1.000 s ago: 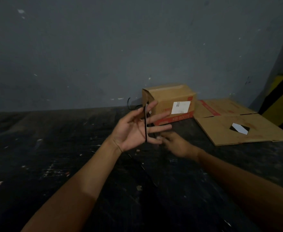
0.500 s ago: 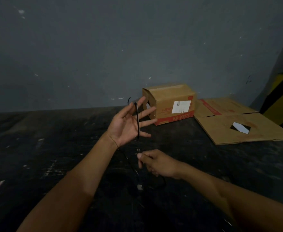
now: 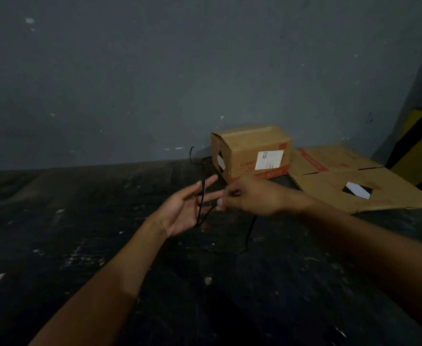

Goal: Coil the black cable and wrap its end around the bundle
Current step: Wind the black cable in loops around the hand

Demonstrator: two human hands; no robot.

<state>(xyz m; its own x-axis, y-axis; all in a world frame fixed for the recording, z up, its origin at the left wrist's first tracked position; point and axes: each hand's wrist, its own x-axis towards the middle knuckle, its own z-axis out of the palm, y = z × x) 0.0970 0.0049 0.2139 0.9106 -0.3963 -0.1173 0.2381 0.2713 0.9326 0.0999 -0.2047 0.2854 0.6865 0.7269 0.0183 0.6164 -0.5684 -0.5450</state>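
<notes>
My left hand [image 3: 187, 211] is held up, palm facing right, fingers spread. Loops of the thin black cable [image 3: 201, 206] run across its palm and fingers. My right hand [image 3: 249, 196] is right beside those fingertips, fingers pinched on the cable. From under the right hand a loose stretch of the cable hangs down to the dark floor [image 3: 105, 245] and trails off. Another bit of black cable curls up on the floor near the wall, left of the box.
A closed cardboard box [image 3: 252, 152] with a white label stands against the grey wall. A flattened cardboard sheet [image 3: 354, 181] lies to its right. A yellow and black object [image 3: 419, 146] is at the far right edge.
My right hand has risen from low over the floor to the left hand's fingertips, bringing the cable up with it. The left hand has stayed raised with the loops on it.
</notes>
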